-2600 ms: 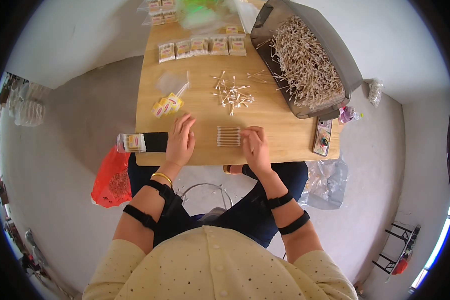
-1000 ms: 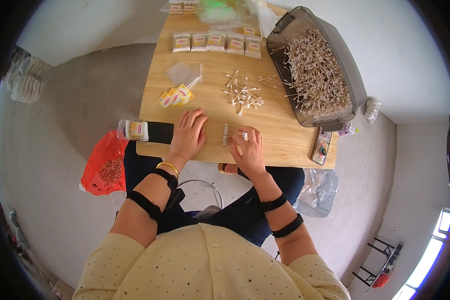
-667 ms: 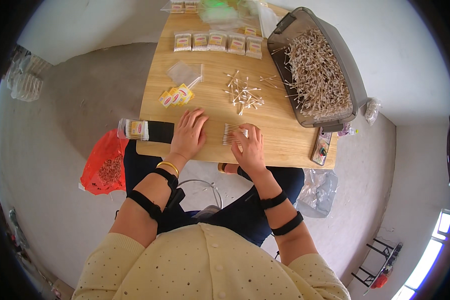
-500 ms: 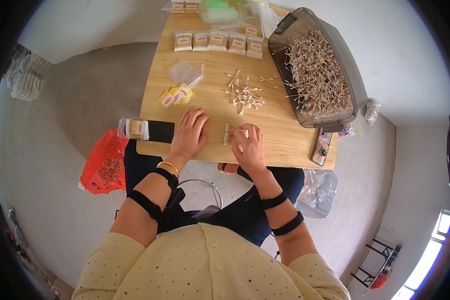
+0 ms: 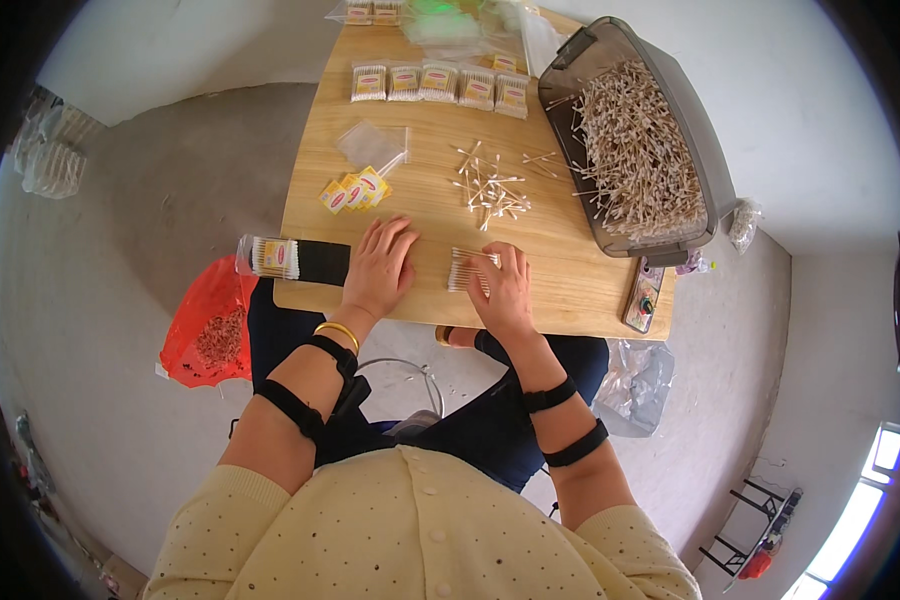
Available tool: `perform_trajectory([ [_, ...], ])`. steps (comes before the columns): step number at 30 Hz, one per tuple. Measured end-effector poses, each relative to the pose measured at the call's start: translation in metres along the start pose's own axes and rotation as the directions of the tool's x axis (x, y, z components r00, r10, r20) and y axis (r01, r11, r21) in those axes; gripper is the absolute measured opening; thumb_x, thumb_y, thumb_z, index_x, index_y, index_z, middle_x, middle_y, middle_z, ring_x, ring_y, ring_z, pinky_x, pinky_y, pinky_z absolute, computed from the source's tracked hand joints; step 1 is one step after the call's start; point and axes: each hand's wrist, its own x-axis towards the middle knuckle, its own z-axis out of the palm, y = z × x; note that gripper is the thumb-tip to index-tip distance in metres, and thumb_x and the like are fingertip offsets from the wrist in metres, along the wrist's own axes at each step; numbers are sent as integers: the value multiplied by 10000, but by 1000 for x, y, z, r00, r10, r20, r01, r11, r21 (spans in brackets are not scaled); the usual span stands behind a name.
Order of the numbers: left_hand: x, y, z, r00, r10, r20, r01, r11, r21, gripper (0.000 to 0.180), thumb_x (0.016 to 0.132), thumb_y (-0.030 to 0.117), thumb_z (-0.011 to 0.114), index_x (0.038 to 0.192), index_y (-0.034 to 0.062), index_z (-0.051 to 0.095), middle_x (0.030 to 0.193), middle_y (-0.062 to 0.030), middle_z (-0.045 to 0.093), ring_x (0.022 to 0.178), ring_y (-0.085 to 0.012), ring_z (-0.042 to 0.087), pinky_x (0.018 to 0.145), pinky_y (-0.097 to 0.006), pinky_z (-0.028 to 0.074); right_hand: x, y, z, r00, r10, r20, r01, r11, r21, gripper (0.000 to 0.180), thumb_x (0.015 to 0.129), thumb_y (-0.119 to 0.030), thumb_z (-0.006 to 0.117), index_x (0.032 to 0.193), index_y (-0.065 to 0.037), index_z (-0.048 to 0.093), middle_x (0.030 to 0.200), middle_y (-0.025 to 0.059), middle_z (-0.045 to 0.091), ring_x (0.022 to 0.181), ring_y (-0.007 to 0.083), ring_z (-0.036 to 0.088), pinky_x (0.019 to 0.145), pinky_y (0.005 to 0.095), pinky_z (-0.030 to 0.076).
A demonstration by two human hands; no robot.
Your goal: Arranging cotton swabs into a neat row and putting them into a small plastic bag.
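My left hand (image 5: 378, 268) lies palm down on the wooden table near its front edge, fingers stretched out and holding nothing. Beside it, to the right, is a row of cotton swabs (image 5: 460, 270) laid side by side. Over the right end of that row rests my right hand (image 5: 506, 290), its fingers bent and apart, touching the swabs and hiding some of them. A loose pile of cotton swabs (image 5: 490, 190) lies just beyond. Left of my left hand, a filled bag of cotton swabs (image 5: 275, 258) sits on a black strip (image 5: 323, 262) at the table edge.
A grey bin (image 5: 715, 180) heaped with swabs stands at the right. Several filled swab bags (image 5: 438, 82) line the back. Yellow cards (image 5: 356, 190) and clear bags (image 5: 375, 145) lie at the left. A phone (image 5: 643, 295) is near the right corner; a red bag (image 5: 192, 320) hangs low left.
My right hand has shifted very slightly to the right and its fingers have moved a little over the row of swabs. The left hand stays still.
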Motion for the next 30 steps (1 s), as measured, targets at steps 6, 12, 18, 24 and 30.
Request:
perform_trajectory([
  [6,-1,0,0,1000,-2,3,2,1000,5,465,846,102,628,1307,86,565,1419,-119,523,1373,-326,476,1218,-489,329,6,3,5,1000,5,-16,-5,1000,-14,281,830,-102,683,1111,-95,675,1222,112,536,1171,346,508,996,489,427],
  [12,-1,2,1,1000,3,-6,-3,1000,-7,444,858,101,617,1299,86,569,1418,-121,523,1374,-324,474,1218,-487,329,10,5,5,999,30,-17,-30,999,-13,284,839,-97,667,1123,-98,675,1221,113,540,1175,346,511,997,487,432],
  [18,-2,-1,2,1000,8,-23,-9,999,-47,461,845,84,618,1301,65,551,1407,-116,524,1390,-306,463,1232,-496,305,2,8,3,996,66,60,-70,996,63,349,852,-109,662,1198,-70,635,1265,137,538,1223,362,499,1049,491,421],
  [24,-23,33,0,976,116,185,-138,984,109,680,994,385,542,1509,-31,387,1608,-168,331,1538,-328,255,1274,-565,120,-27,10,-10,997,65,43,-67,996,62,691,880,-228,700,1481,-16,434,1513,219,422,1435,401,371,1207,509,301],
  [30,-30,52,15,967,106,233,-153,969,194,897,1002,570,485,1577,-77,249,1664,-210,227,1567,-357,164,1269,-575,78,-43,13,-6,995,42,86,-38,998,-55,851,875,-325,726,1568,-34,325,1587,223,355,1508,395,283,1259,520,203],
])
